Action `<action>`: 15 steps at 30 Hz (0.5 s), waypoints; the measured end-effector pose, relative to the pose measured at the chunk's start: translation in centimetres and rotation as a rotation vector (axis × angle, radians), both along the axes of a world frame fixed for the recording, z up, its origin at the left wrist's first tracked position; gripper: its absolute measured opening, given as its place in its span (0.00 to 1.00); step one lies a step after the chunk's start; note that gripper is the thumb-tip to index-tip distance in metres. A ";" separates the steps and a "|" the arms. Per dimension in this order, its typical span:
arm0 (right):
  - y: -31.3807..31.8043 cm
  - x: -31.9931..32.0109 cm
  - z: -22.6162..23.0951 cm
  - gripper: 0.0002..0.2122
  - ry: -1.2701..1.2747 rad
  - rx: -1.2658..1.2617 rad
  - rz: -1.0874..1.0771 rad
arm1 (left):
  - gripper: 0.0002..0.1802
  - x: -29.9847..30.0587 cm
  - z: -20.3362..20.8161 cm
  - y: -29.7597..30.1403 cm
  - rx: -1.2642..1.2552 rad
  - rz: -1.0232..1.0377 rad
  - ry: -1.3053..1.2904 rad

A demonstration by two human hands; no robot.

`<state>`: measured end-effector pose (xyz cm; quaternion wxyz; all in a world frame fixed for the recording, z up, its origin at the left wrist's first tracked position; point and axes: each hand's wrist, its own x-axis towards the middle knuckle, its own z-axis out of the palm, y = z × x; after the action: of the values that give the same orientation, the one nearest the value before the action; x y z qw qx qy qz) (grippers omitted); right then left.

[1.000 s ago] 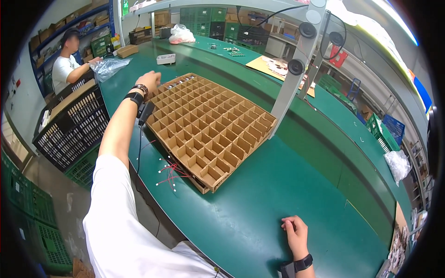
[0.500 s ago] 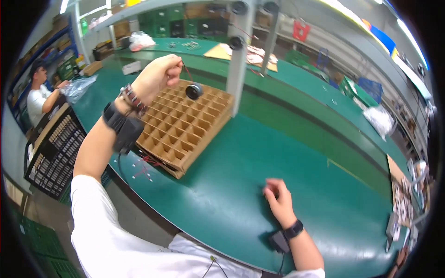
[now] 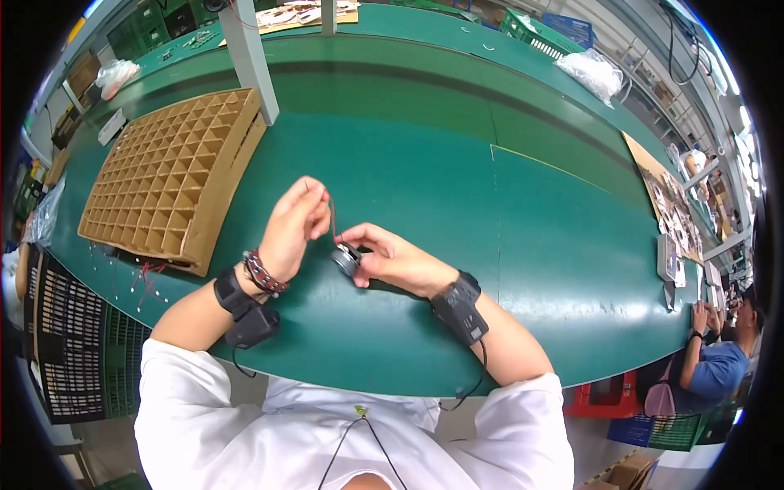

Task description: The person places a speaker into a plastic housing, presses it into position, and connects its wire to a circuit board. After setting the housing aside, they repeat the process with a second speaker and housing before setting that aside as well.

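My left hand point(image 3: 292, 229) pinches the thin red and dark wires point(image 3: 332, 214) of a small round black part that looks like a speaker point(image 3: 346, 260). The wires run down from my left fingertips to the speaker. My right hand point(image 3: 398, 263) closes thumb and fingers on the speaker's rim, holding it a little above the green table point(image 3: 408, 343). To the left stands a cardboard tray point(image 3: 233, 175) divided into many square cells; the cells I can make out hold nothing visible.
Loose red wires with white ends point(image 3: 147, 282) lie beside the tray's near corner. A grey post point(image 3: 251, 61) rises behind the tray. At the far right, a board with parts point(image 3: 674, 204) lies near a person in blue point(image 3: 719, 367). A black crate point(image 3: 65, 327) stands at left.
My left hand has brought the hanging speaker from above the tray toward me and to the right. My right hand has come up from the table and taken hold of it. The view has turned right.
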<state>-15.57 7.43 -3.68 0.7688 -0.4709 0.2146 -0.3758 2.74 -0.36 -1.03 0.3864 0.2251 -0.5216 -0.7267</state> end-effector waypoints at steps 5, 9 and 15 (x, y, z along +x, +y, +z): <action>0.7 1.3 -0.8 0.22 0.094 -0.023 -0.372 | 0.13 -0.3 -2.1 -0.3 0.135 0.038 0.077; 0.7 1.0 -0.8 0.21 0.394 -0.301 -0.771 | 0.15 -0.5 -2.2 -0.8 0.286 0.039 0.092; 0.7 0.6 -1.9 0.21 0.626 -0.388 -0.974 | 0.13 0.2 -2.3 -0.3 -0.075 -0.305 -0.233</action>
<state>-14.97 8.18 -5.57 0.3094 -0.5382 0.5487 -0.5600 2.94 -0.62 -3.37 0.2168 0.2115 -0.6176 -0.7259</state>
